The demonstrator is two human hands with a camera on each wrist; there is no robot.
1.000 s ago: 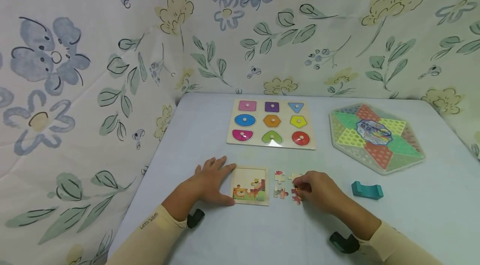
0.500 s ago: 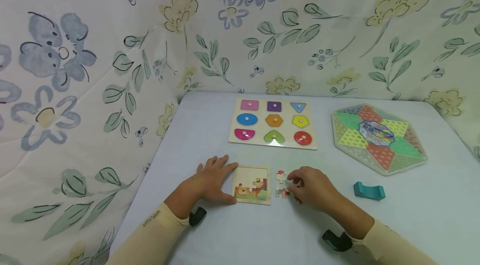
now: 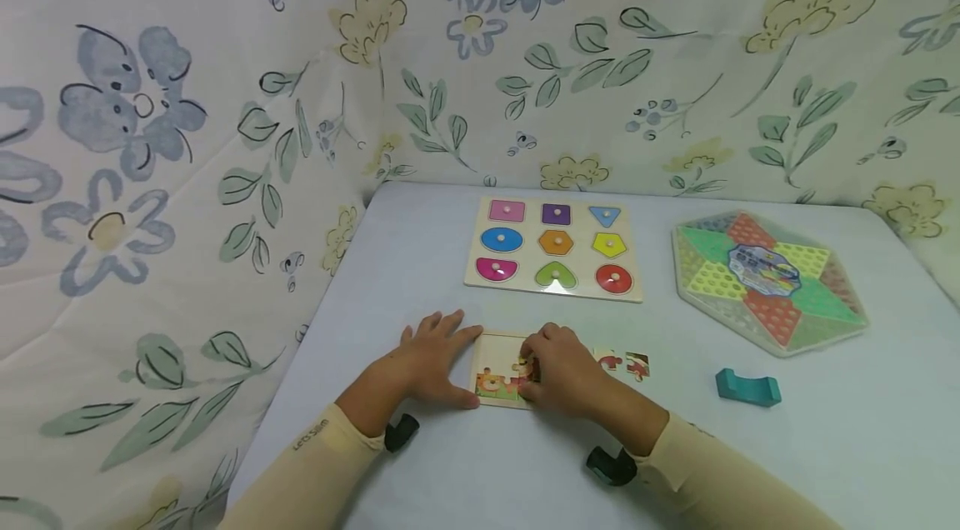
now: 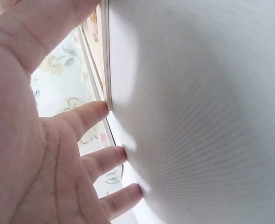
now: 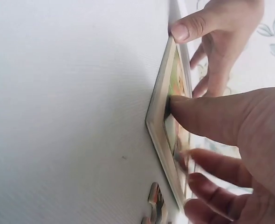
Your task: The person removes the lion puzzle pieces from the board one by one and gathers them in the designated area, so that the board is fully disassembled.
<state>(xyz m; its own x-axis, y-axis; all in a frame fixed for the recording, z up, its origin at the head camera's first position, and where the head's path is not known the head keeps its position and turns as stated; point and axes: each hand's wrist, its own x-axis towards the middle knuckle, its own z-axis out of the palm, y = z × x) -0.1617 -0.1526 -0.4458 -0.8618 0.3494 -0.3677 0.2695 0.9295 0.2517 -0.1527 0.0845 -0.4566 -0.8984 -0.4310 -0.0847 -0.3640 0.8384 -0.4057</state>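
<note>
My left hand (image 3: pixel 431 367) lies spread on the table, thumb and index fingertip touching the left edge of a small wooden puzzle tray (image 3: pixel 498 333). Joined animal jigsaw pieces (image 3: pixel 491 384) fill the tray's lower part, with bare wood above. Over the tray's right side, my right hand (image 3: pixel 567 376) pinches a puzzle piece (image 5: pixel 178 156) between thumb and fingers, low against the tray; that piece is mostly hidden. Loose jigsaw pieces (image 3: pixel 637 366) lie to the right of this hand, one of them (image 5: pixel 157 201) beside the tray in the right wrist view.
Behind the tray lies a wooden shape board (image 3: pixel 553 248) with coloured knobbed shapes. A hexagonal Chinese checkers board (image 3: pixel 768 280) sits at the back right, and a teal curved block (image 3: pixel 748 387) in front of it. Floral cloth (image 3: pixel 480 55) hangs behind the table.
My right hand has moved left from the loose pieces onto the tray's right side, uncovering loose pieces on the right. My left hand stays at the tray's left edge. The head view shifts slightly.
</note>
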